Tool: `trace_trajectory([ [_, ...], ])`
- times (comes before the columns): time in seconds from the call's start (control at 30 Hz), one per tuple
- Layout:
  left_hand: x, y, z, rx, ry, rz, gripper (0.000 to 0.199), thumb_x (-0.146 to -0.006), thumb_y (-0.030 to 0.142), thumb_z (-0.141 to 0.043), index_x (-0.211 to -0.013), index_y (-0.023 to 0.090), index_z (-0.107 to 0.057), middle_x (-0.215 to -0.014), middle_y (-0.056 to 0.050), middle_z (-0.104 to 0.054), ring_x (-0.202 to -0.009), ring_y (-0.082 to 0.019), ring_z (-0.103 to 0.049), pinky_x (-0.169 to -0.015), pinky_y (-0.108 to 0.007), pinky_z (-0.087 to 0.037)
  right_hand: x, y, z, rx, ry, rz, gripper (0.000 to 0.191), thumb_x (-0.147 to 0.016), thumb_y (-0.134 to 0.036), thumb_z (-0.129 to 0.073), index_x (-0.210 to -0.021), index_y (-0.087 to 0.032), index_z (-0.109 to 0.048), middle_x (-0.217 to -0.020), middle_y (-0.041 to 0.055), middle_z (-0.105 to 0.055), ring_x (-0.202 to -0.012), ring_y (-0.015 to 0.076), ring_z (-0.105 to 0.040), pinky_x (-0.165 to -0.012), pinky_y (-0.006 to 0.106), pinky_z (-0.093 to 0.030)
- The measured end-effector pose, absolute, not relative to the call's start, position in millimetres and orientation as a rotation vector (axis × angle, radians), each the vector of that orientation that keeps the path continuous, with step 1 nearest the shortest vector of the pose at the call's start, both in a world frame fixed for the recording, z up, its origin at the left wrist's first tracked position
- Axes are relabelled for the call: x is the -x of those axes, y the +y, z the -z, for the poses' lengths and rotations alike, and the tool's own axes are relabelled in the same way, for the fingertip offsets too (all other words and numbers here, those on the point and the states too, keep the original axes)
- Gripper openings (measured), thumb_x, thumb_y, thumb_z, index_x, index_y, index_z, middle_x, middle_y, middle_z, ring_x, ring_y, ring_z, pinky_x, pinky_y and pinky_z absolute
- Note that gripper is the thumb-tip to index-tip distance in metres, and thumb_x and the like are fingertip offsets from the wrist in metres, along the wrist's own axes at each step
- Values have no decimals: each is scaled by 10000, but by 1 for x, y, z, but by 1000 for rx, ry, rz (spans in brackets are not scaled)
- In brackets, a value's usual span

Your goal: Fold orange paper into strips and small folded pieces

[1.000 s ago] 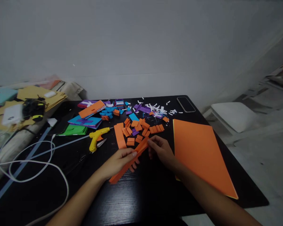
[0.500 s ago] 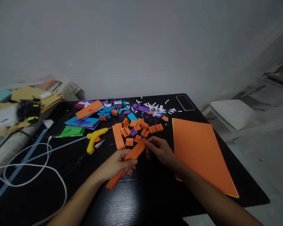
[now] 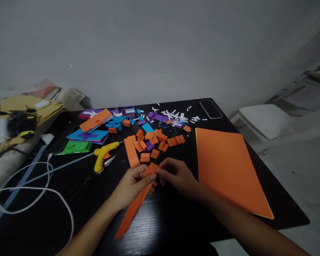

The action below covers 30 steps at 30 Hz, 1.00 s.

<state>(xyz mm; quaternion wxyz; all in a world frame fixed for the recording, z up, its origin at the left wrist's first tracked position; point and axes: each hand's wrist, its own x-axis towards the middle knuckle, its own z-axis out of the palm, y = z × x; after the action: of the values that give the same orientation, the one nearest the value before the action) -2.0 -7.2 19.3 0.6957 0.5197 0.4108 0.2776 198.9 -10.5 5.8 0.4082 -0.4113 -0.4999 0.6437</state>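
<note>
An orange paper strip (image 3: 137, 206) slants across the front middle of the table, its lower end hanging toward me. My left hand (image 3: 133, 185) is closed on it, thumb on top near the upper end. Pinched at that same end, fingers almost meeting the left thumb, is my right hand (image 3: 177, 176). Just beyond the hands lie several small folded orange paper pieces (image 3: 145, 157). A second orange strip (image 3: 131, 152) rests flat behind my left hand. To the right is a large orange paper sheet (image 3: 226, 167) with a yellow edge beneath it.
A yellow glue gun (image 3: 103, 155) and scissors (image 3: 110, 161) lie left of the strips. Farther back are stacked coloured papers (image 3: 96, 120), white paper scraps (image 3: 176, 116) and a phone (image 3: 210, 109). A white cable (image 3: 49, 188) loops at left. A white stool (image 3: 264, 119) stands right.
My left hand has slid up to the strip's upper end, and the strip's lower end now reaches nearer to me. My right hand has shifted slightly left, beside the left thumb.
</note>
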Motion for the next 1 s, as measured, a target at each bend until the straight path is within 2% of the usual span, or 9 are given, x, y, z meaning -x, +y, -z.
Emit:
trace_trajectory([
  [0.33,1,-9,-16,-1233,960,-621,349,-928,507,-704,-888,160,-689,-785,-27,-691,-675,-154,-643,-646,-270,-534,-198,-15,-3,1061,-1276,-1581,293,-909,-469,-739,-837,-194,-667,-688,-5,-692,-592,129,-637,-584,252,-496],
  [0.6,-1,-11,-19,-1179,945,-676,373,-939,524,-683,-875,157,-699,-800,-35,-692,-672,-150,-651,-608,-258,-550,-196,-19,-3,1037,-1281,-1565,246,-919,-435,-747,-906,-197,-687,-754,12,-738,-651,143,-690,-635,264,-546],
  [0.8,0,-11,-19,-1116,974,-674,418,-903,561,-713,-875,144,-695,-761,-40,-693,-636,-154,-662,-589,-267,-566,-196,-21,-4,1072,-1216,-1461,220,-847,-387,-827,-943,-230,-708,-848,19,-769,-753,178,-743,-708,297,-597],
  [1.0,0,-11,-18,-1110,980,-690,416,-892,559,-728,-870,145,-694,-777,-35,-683,-629,-145,-658,-572,-252,-558,-196,-21,-3,1033,-1214,-1487,158,-875,-372,-801,-942,-237,-755,-814,18,-791,-756,200,-771,-751,327,-631],
])
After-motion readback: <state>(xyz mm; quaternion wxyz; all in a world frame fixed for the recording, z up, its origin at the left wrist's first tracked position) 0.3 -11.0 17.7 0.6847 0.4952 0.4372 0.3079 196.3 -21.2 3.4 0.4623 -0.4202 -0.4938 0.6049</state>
